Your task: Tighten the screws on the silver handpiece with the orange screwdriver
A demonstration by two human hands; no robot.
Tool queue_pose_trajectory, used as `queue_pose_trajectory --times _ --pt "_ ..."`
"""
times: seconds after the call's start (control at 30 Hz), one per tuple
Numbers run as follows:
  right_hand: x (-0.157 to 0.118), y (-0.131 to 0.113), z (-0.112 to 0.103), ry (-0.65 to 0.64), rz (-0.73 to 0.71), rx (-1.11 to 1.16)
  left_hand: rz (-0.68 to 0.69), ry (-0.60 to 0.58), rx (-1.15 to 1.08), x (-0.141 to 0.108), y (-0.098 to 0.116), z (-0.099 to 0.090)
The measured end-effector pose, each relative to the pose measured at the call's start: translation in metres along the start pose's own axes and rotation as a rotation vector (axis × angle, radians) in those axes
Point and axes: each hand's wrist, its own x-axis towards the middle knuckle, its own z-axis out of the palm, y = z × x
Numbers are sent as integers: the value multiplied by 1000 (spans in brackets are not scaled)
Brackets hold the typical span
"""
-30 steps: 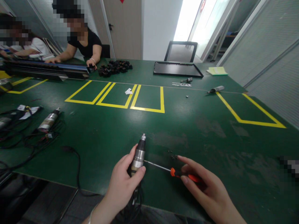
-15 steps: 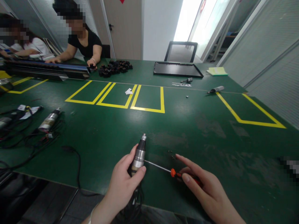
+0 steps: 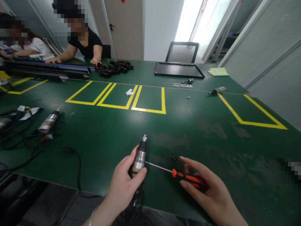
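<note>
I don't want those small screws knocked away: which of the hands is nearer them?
Right hand: its index fingertip is just beside the small screws. The left hand is farther, to their left, gripping the silver-and-black tool.

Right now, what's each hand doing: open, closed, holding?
Left hand: closed around a silver-and-black cylindrical tool.
Right hand: loosely holding an orange-and-black screwdriver by its handle.

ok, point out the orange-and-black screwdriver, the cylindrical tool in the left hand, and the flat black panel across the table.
Screwdriver (image 3: 188, 178): head view, on its handle.
Cylindrical tool (image 3: 140, 157): head view, on its silver body.
Black panel (image 3: 178, 69): head view, on its flat face.
</note>
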Motion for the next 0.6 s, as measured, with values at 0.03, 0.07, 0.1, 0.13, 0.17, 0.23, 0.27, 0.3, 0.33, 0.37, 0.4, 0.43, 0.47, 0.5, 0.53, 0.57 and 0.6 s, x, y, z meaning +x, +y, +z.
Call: queue_pose_trajectory --times 0.03,0.07,0.1,0.13,0.17,0.23,0.27,0.3,0.33,0.37,0.4,0.43,0.47,0.5,0.53,0.57,0.6 --pt "0 0 0 -4 -7 1 0 1 2 0 0 0" --pt "0 -1 0 -11 -12 2 2 1 5 0 0 0" --pt "0 -2 0 -20 -12 2 4 1 6 0 0 0" --pt "1 -2 0 -30 -6 3 6 1 7 0 0 -1" --pt "1 -2 0 -43 4 7 8 1 7 -1 0 -1" --pt "1 -2 -1 -71 32 24 10 2 10 -1 -1 -1" --pt "1 -2 -1 -89 49 34 13 4 10 -1 -1 -1" --pt "1 -2 -2 -106 70 47 15 7 8 -1 -1 -1" --pt "1 -2 -2 -123 94 61 18 10 6 0 -1 -1" --pt "1 -2 -1 -137 121 70 20 14 5 0 0 -1" --pt "1 -3 -1 -146 144 75 20 15 5 0 0 0" --pt "1 -3 -1 -151 156 74 19 14 5 0 0 0" --pt "1 -3 0 -148 156 68 20 14 6 0 0 0" --pt "1 -3 1 -140 145 57 20 13 6 0 0 0" --pt "1 -3 1 -125 124 44 21 13 6 0 0 0" --pt "1 -2 1 -101 101 30 22 15 5 0 0 -1" --pt "0 -2 1 -76 77 18 23 15 3 0 -1 -1"
